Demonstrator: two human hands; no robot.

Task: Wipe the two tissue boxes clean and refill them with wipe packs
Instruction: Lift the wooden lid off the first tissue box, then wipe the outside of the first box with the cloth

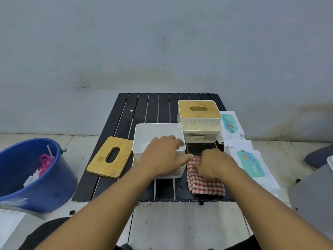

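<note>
boxes 2 – open box (158,134) under spread left hand (164,156) | packs 2 | right hand (210,165) pinching cloth (205,183)

the far left of the black slatted table (144,105) lies bare. nearer, the loose bamboo lid (110,157) lies just left of the open white tissue box (158,131). the lidded tissue box (199,120) blocks the far right; two wipe packs (252,163) line the right edge, and a checked cloth (205,184) covers the near right. a dark strip stays bare between the boxes.

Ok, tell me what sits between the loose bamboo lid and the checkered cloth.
In the head view, the open white tissue box sits between the bamboo lid and the checkered cloth, with the left hand resting over its near rim.
</note>
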